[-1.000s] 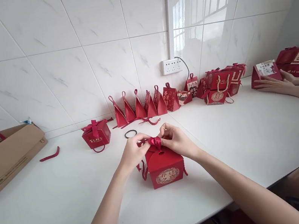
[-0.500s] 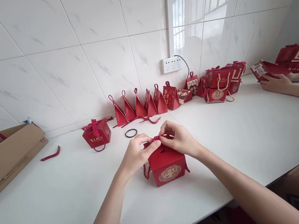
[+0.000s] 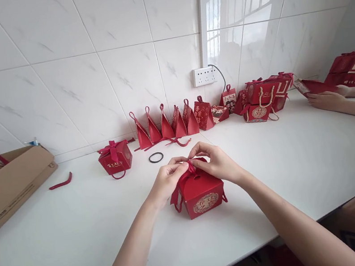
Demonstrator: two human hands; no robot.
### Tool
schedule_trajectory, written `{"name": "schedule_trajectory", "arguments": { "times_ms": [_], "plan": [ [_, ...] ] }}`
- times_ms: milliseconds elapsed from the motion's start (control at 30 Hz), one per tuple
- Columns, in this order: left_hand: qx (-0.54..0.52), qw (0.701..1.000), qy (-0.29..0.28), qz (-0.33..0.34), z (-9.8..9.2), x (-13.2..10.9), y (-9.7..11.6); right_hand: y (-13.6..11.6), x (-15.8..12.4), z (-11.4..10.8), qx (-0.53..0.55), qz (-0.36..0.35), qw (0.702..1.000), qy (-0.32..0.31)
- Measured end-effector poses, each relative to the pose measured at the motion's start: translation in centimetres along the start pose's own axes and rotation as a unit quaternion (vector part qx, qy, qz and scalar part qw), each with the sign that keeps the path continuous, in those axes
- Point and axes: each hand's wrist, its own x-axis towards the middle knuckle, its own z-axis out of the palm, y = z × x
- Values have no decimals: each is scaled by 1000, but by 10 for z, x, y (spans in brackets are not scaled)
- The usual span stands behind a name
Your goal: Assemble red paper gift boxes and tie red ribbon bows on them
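Note:
In front of me on the white table stands a red gift box [image 3: 205, 196] with a gold round emblem and cord handles at its sides. A red ribbon [image 3: 192, 168] is gathered in a knot or bow at the top of its lid, and a tail of it hangs at the box's left. My left hand [image 3: 168, 181] pinches the ribbon from the left. From the other side my right hand [image 3: 215, 163] pinches it too, thumb and fingertips close to the left ones. The exact shape of the knot is partly hidden by my fingers.
A finished-looking red box with bow [image 3: 115, 157] stands left, near a black ring [image 3: 156, 157]. Several red triangular boxes [image 3: 167, 128] line the wall. A cardboard box [image 3: 13, 187] lies far left. At right, another person's hands [image 3: 327, 100] hold a red package.
The gift box has turned slightly and shifted a little right. More of the ribbon now shows at the knot and on the left side. The other person's package has tilted flatter.

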Motion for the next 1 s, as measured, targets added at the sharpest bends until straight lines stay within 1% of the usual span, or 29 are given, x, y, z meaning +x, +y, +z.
{"name": "schedule_trajectory", "arguments": {
  "times_ms": [33, 100, 167, 233, 333, 467, 533, 600, 667, 733, 833, 900, 1000],
  "plan": [
    [-13, 1000, 5, -4, 0, 0, 0, -2, 0, -2, -16, -11, 1000, -6],
    [-28, 1000, 6, -10, 0, 0, 0, -5, -1, -8, -56, -28, 997, -37],
    [-33, 999, 3, -12, -1, 0, 1, -8, -2, -13, -100, -30, 992, -67],
    [-32, 999, 1, -15, -2, 0, 2, -8, -3, -16, -132, -24, 988, -73],
    [-30, 999, -6, -19, -2, -1, 2, -5, -3, -16, -137, -31, 987, -74],
    [-17, 1000, -6, -15, -1, 0, 0, 0, -2, -15, -130, -71, 986, -83],
    [18, 1000, 15, 2, -2, 1, 0, 0, -2, -16, -134, -79, 984, -83],
    [83, 995, 47, 36, -4, 0, 1, -1, -1, -19, -141, -83, 983, -80],
    [160, 982, 73, 67, -7, -1, 3, -2, -2, -22, -147, -91, 982, -79],
    [223, 967, 86, 85, -9, -3, 6, -4, -2, -25, -151, -95, 981, -76],
    [275, 952, 89, 98, -10, -6, 11, -5, -4, -30, -151, -80, 983, -65],
    [293, 948, 83, 96, -10, -7, 12, -6, -4, -32, -143, -59, 986, -63],
    [305, 947, 62, 82, -11, -8, 14, -6, -4, -36, -126, -11, 989, -82]
  ]
}}
